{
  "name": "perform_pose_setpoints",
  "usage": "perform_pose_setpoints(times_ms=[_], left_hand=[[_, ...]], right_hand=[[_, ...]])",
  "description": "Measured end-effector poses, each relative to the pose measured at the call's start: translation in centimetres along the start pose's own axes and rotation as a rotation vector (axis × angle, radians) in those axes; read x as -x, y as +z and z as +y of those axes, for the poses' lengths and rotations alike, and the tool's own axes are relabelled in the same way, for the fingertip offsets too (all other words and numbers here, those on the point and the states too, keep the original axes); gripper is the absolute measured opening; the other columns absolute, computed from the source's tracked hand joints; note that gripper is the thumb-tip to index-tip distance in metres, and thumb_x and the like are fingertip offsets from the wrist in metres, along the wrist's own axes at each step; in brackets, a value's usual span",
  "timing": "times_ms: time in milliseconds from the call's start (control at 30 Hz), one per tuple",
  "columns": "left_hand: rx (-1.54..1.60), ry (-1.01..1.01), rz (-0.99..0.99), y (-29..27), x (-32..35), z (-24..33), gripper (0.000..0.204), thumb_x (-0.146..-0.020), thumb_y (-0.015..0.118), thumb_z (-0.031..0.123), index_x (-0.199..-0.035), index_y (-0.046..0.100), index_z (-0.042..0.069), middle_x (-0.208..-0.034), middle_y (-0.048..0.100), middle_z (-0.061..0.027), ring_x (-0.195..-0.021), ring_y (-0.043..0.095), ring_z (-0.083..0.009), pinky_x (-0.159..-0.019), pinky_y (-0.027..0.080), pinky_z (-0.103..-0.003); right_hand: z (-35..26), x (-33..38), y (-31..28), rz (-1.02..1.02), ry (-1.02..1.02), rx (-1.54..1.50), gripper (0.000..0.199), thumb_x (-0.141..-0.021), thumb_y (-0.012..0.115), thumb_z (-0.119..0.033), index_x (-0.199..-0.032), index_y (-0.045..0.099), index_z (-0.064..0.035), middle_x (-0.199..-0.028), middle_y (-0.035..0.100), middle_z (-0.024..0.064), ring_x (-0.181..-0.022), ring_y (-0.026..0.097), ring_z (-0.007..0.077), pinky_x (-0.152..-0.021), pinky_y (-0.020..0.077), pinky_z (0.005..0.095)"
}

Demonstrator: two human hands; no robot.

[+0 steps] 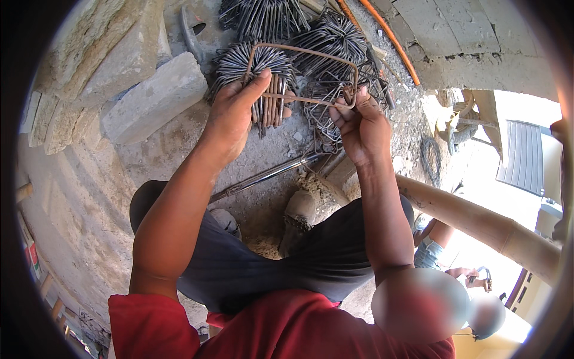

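Observation:
A rusty rectangular rebar stirrup (pixel 311 52) spans both of my hands, its frame held up over the piles. My left hand (pixel 234 110) is closed on its left side, the thumb stretched along the bar. Beside those fingers hangs a bunch of rusty rods (pixel 273 99), which look like more stirrups in the same hand. My right hand (pixel 363 125) pinches the lower right corner, close to the bent hook ends (pixel 348 94). Behind the hands lie piles of dark stirrups, one pile (pixel 254 63) just past my left hand and another (pixel 332 42) farther right.
Concrete blocks (pixel 155 99) stand at the left. A shiny metal pipe (pixel 269 176) lies before my feet. A thick bamboo pole (pixel 472 218) runs along the right. Farther back are an orange rod (pixel 394 42) and a block wall (pixel 478 66). Other people (pixel 430 251) are at the lower right.

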State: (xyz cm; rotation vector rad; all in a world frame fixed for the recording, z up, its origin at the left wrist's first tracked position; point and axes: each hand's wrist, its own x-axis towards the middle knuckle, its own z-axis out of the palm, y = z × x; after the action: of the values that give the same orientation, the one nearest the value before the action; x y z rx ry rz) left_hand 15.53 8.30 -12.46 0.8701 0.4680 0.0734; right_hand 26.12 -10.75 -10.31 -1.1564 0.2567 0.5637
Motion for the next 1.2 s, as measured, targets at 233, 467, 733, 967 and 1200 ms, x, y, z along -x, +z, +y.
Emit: perform_pose_setpoints(times_ms=[233,467,733,967,1200], left_hand=[[0.092,-0.045,0.02,0.4,-0.3,0.1,0.035,-0.099,0.055,0.032,-0.11,0.061,-0.001,-0.097,0.069,-0.013,-0.084,0.068,-0.0207,-0.08,0.056,-0.037],[-0.02,0.033,0.065,-0.2,0.0,0.6,0.036,-0.1,0.053,0.034,-0.11,0.061,0.0,-0.097,0.07,-0.0143,-0.081,0.068,-0.021,-0.074,0.055,-0.033],[0.006,0.09,0.08,-0.4,-0.2,0.8,0.036,-0.1,0.052,0.034,-0.109,0.061,0.001,-0.097,0.07,-0.0143,-0.081,0.068,-0.0207,-0.074,0.053,-0.033],[-0.02,0.063,0.056,-0.7,-0.2,0.7,0.035,-0.1,0.052,0.033,-0.11,0.061,0.001,-0.098,0.07,-0.0147,-0.085,0.067,-0.0204,-0.077,0.053,-0.034],[-0.033,0.089,0.08,-0.6,-0.3,0.7,0.035,-0.1,0.052,0.033,-0.112,0.06,0.001,-0.099,0.07,-0.0154,-0.086,0.067,-0.0201,-0.078,0.053,-0.035]], right_hand=[[-0.5,0.1,0.0,-0.097,-0.007,-0.055,0.019,-0.1,0.054,-0.021,-0.097,0.057,-0.0025,-0.088,0.065,0.0076,-0.081,0.065,0.0208,-0.081,0.0523,0.0374],[-2.5,0.7,0.2,-0.037,-0.364,0.647,0.01,-0.09,0.068,-0.008,-0.093,0.062,-0.001,-0.087,0.068,0.0063,-0.078,0.062,0.0112,-0.071,0.0511,0.0252],[-2.3,0.7,-0.1,-0.128,-0.501,0.895,0.016,-0.084,0.068,0.006,-0.097,0.065,-0.0007,-0.084,0.066,0.0027,-0.077,0.059,0.0067,-0.07,0.0467,0.0219],[-2.5,1.0,0.0,-0.165,-0.462,1.001,0.021,-0.084,0.066,0.006,-0.104,0.066,-0.0024,-0.083,0.065,0.0001,-0.078,0.058,0.0067,-0.071,0.0458,0.0213],[-3.0,1.3,0.1,-0.244,-0.205,0.797,0.018,-0.082,0.075,-0.004,-0.097,0.066,-0.0017,-0.083,0.064,-0.0006,-0.077,0.057,0.0062,-0.068,0.0458,0.0222]])
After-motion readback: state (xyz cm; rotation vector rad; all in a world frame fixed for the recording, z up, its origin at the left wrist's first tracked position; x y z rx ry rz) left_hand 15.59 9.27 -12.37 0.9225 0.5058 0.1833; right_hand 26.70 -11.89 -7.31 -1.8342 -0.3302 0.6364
